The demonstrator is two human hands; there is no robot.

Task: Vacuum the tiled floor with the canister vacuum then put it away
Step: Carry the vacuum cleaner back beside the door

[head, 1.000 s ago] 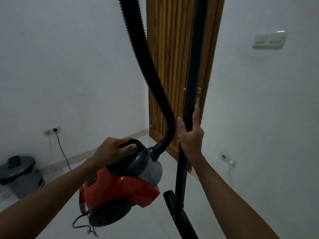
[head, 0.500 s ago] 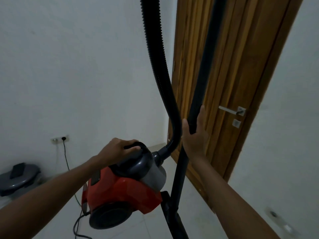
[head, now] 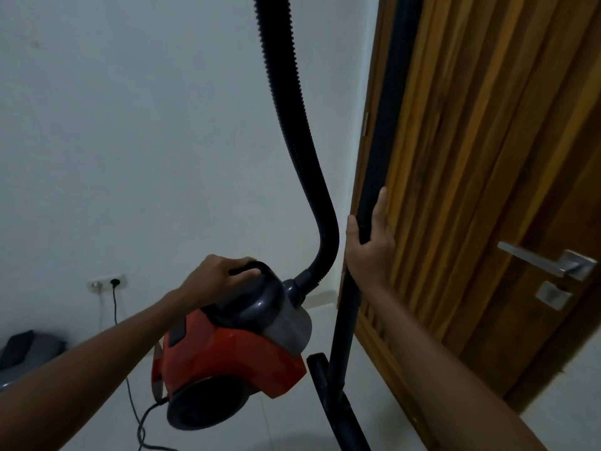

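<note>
The red and grey canister vacuum [head: 234, 356] hangs in the air in front of me, lifted off the pale tiled floor [head: 286, 428]. My left hand [head: 218, 271] grips its black top handle. A ribbed black hose [head: 292, 125] rises from the canister's front and leaves the frame at the top. My right hand [head: 370, 242] is closed around the black wand [head: 383, 141], which stands nearly upright. The floor nozzle [head: 320, 375] shows at the wand's lower end. The power cord [head: 143, 428] trails down from the canister's rear.
A slatted wooden door [head: 487, 157] with a metal lever handle [head: 546, 263] stands close on the right, just behind the wand. A wall socket [head: 107, 282] with a black plug sits low on the white wall at left. A grey bin [head: 29, 356] is at the far left.
The view has closed in on the wooden door, which now fills the right side. Both hands keep their holds while the lifted canister and the wand stay in front of me.
</note>
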